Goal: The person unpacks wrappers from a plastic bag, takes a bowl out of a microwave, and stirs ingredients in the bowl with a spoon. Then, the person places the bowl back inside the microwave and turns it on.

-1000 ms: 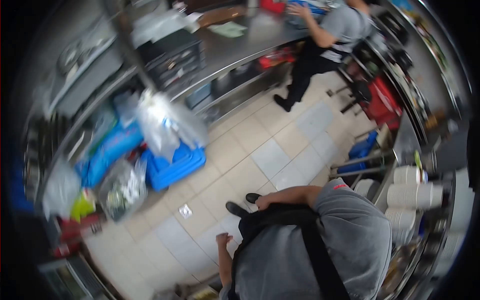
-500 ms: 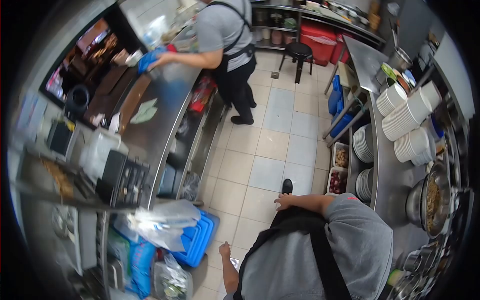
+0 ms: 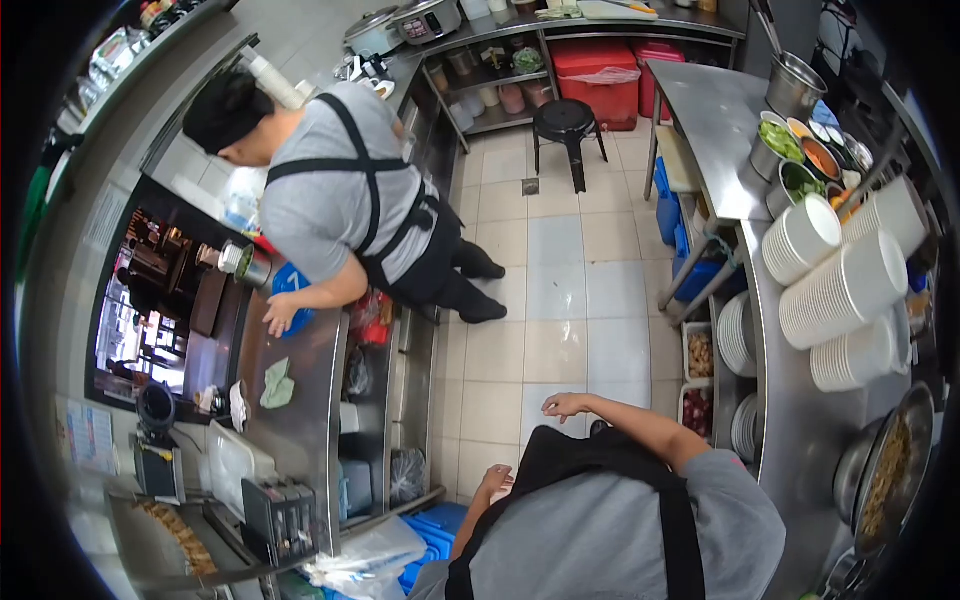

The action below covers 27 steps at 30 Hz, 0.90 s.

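My right hand [image 3: 567,404] hangs in front of my black apron [image 3: 590,455], above the tiled floor, its fingers loosely apart and holding nothing I can see. My left hand [image 3: 494,480] is lower at my left side, its fingers partly stretched. A small pale patch shows beside it, too indistinct to name. Neither hand touches a counter. On the left, a co-worker [image 3: 340,180] in a grey shirt with black straps leans over the steel counter [image 3: 310,420]. That person's hand is beside a blue item [image 3: 290,300], and a green cloth [image 3: 278,383] lies nearer me.
A tiled aisle [image 3: 555,290] runs ahead to a black stool [image 3: 565,125] and a red bin [image 3: 597,80]. The right counter [image 3: 800,440] holds stacked white bowls [image 3: 840,290] and a metal bowl of food [image 3: 885,480]. A blue lid [image 3: 430,545] and plastic bags are low left.
My view has shifted forward along the aisle. The co-worker appears nearer and bends further over the left counter. My left hand has swung forward; my right hand remains in front of me.
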### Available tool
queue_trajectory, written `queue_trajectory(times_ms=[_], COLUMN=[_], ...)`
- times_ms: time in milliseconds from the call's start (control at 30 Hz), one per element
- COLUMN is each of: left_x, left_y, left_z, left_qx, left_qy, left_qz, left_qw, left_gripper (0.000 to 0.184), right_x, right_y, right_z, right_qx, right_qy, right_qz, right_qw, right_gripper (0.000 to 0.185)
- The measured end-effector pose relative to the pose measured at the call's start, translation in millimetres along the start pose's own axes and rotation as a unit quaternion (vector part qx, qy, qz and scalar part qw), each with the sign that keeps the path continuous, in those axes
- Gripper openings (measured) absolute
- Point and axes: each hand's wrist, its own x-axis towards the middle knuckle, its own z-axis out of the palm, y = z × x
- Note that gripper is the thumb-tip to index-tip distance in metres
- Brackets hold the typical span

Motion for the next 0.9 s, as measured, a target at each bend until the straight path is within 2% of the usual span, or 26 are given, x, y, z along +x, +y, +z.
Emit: queue_trajectory(times_ms=[33,133,200,233,267,300,333,400,433,467,500,533,567,600,667,733,800,900], left_x=[14.5,59.9,102.9,131.7,156.6,160.9,163.3,189.5,210.1,236.0,258.1,276.8,292.8,307.2,316.4,350.6,381.4,408.4], left_y=[22.3,97.6,146.3,169.1,191.1,225.3,270.2,351.1,385.1,420.0,458.9,491.8,523.3,561.4,645.2,706.8,756.3,813.4], left_z=[-6.6,-25.6,-39.9,-51.1,-62.9,-68.8,-72.8,-83.3,-86.6,-90.5,-94.3,-98.3,-98.2,-97.6,-99.6,-106.3,-118.3,-142.7], left_qx=[-0.024,0.058,0.070,0.058,0.046,0.041,0.039,0.130,0.149,0.167,0.185,0.203,0.158,0.113,0.069,-0.044,-0.158,-0.316], left_qy=[-0.008,0.013,-0.006,-0.036,-0.065,-0.048,-0.033,-0.051,-0.067,-0.080,-0.094,-0.108,-0.110,-0.110,-0.121,-0.125,-0.129,-0.087], left_qz=[0.014,0.071,0.066,0.095,0.122,0.113,0.107,0.108,0.121,0.134,0.161,0.184,0.182,0.185,0.157,0.170,0.194,0.183], left_qw=[1.000,0.996,0.995,0.993,0.989,0.992,0.993,0.984,0.979,0.974,0.965,0.956,0.964,0.970,0.978,0.977,0.960,0.927], left_gripper=[0.030,0.031,0.032,0.032,0.032,0.032,0.032,0.031,0.031,0.030,0.029,0.028,0.028,0.028,0.036,0.032,0.037,0.045], right_x=[3.0,20.9,37.3,66.9,56.4,55.4,54.9,20.7,-1.7,-31.8,-27.0,-38.4,-74.1,-89.3,-94.6,-83.8,-66.6,-38.4], right_y=[-8.2,-18.5,-3.7,43.5,53.4,81.5,132.6,166.8,170.4,159.4,255.4,268.9,207.0,183.1,173.4,157.6,146.5,126.8], right_z=[-21.6,-97.2,-143.1,-158.4,-173.9,-184.4,-193.9,-198.1,-193.6,-189.2,-156.5,-132.7,-129.4,-128.5,-121.5,-136.7,-162.3,-227.1], right_qx=[0.047,0.211,0.291,0.292,0.317,0.219,-0.006,0.155,0.219,0.239,-0.024,0.158,0.377,0.431,0.467,0.477,0.473,0.444], right_qy=[0.011,0.055,0.132,0.190,0.245,0.330,0.361,0.425,0.451,0.451,0.493,0.516,0.494,0.486,0.480,0.469,0.455,0.442], right_qz=[-0.001,0.011,0.031,-0.020,-0.004,0.019,-0.027,0.169,0.216,0.228,0.114,0.189,0.266,0.305,0.339,0.348,0.348,0.332], right_qw=[0.999,0.976,0.947,0.937,0.916,0.918,0.932,0.876,0.838,0.829,0.862,0.821,0.737,0.696,0.660,0.657,0.670,0.706], right_gripper=[0.045,0.043,0.036,0.035,0.034,0.030,0.027,0.024,0.026,0.028,0.025,0.023,0.022,0.022,0.023,0.024,0.025,0.026])
